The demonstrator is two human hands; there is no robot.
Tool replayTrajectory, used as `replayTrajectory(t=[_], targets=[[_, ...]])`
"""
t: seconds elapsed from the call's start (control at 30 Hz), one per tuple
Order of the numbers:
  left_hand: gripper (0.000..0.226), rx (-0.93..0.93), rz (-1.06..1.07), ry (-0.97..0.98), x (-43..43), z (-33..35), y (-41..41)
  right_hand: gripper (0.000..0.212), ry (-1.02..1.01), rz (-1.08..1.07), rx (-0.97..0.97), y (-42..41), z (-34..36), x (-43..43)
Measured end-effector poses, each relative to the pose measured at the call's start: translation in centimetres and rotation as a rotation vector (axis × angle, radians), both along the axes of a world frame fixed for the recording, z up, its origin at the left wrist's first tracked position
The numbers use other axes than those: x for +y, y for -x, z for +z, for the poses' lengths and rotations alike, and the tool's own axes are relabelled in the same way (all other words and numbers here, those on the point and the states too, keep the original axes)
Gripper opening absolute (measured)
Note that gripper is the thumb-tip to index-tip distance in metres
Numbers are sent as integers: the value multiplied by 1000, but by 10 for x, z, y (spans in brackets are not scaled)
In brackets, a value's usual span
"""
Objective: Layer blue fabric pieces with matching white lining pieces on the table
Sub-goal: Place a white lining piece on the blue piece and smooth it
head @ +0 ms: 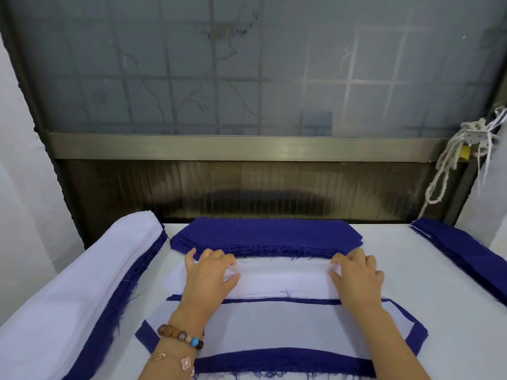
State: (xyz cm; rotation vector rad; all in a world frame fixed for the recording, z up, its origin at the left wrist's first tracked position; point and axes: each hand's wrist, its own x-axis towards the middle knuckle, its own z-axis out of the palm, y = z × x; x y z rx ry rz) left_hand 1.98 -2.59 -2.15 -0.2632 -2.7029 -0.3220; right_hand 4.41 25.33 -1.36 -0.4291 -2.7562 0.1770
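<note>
A stack of blue fabric pieces lies at the far middle of the table. Just in front of it sits a pile of white lining pieces. My left hand pinches the top lining's left end between thumb and fingers. My right hand pinches its right end the same way. Closer to me lies a blue piece with white lining on top, its blue edge showing all round. Another blue piece lies nearest me.
A long stack of white lining over blue fabric runs down the left side. More blue pieces are stacked at the right edge. The table is covered in white cloth. A frosted window and a knotted rope stand behind.
</note>
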Motion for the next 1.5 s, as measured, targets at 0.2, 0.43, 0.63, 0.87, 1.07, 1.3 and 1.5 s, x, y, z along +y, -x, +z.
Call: replayTrajectory(t=[0.2, 0.43, 0.63, 0.87, 1.07, 1.3, 1.5], targets=[[21, -12, 130, -18, -7, -2, 1, 33, 72, -224, -108, -4, 3, 24], [16, -25, 183, -88, -16, -1, 5, 30, 187, -368, -150, -9, 5, 46], [18, -128, 237, -136, -30, -4, 9, 26, 340, -424, -116, -10, 1, 54], [22, -77, 214, -218, -41, 3, 11, 28, 331, -447, -101, -7, 1, 55], [25, -51, 136, -274, -54, 14, 5, 28, 312, -453, -103, -5, -1, 55], [24, -152, 240, -440, -71, -3, 8, 30, 293, -455, -75, 0, -4, 56], [37, -70, 282, -572, -68, -4, 8, 39, 248, -337, 43, 6, -3, 50]])
